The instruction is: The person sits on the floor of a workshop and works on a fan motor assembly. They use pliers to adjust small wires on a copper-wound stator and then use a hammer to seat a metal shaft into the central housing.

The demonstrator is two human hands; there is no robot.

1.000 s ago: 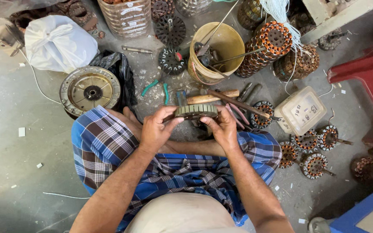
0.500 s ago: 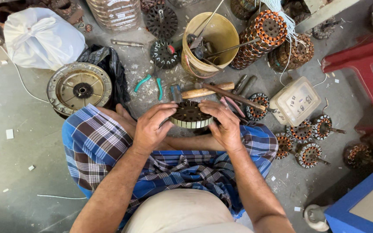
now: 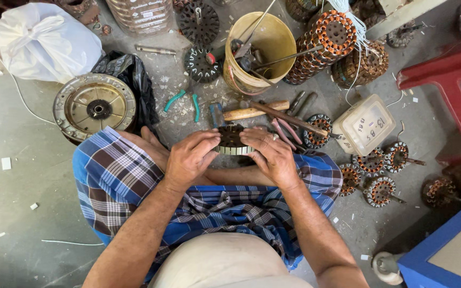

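I sit cross-legged on a concrete floor in a blue checked cloth point(image 3: 134, 181). Both hands grip a round, slotted metal motor core point(image 3: 231, 141) held above my lap. My left hand point(image 3: 190, 157) clasps its left edge with fingers curled over the top. On the other side, my right hand point(image 3: 271, 154) holds the right edge, thumb along the rim. The core's dark centre and pale toothed rim show between the two hands.
Ahead lie a wooden-handled hammer point(image 3: 252, 112), pliers point(image 3: 183, 102), a yellow bucket of tools point(image 3: 257, 50), stacked copper-wound stators point(image 3: 329, 40) and a round fan cover point(image 3: 95, 106). A white plastic box point(image 3: 364, 125) and several small wound cores point(image 3: 377, 173) sit right, by a red stool point(image 3: 449, 90).
The view has shifted slightly. Both hands have turned the core a little and brought it closer to my lap; my grip on it stays the same.
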